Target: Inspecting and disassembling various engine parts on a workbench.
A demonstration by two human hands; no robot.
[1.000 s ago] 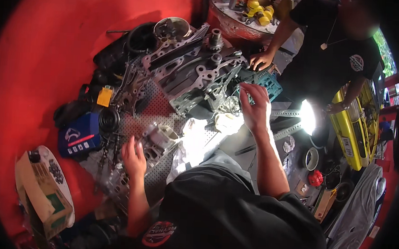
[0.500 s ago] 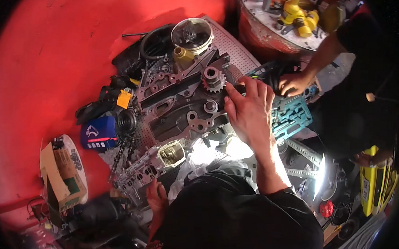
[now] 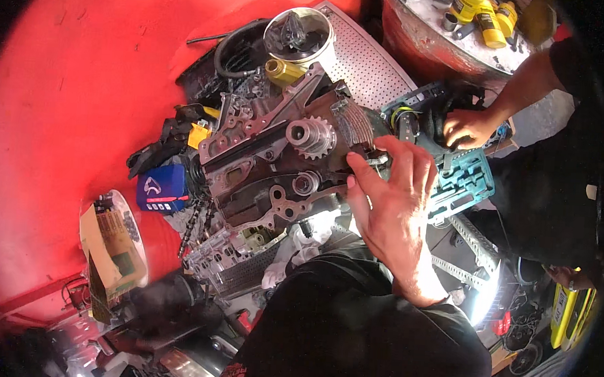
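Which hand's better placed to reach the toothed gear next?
Probably the right hand: it's at the engine block, close to the toothed gear. The left hand can't be made out.

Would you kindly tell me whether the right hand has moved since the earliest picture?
Yes. Judged against the toothed gear, the right hand has moved upward in the view and closer to that gear.
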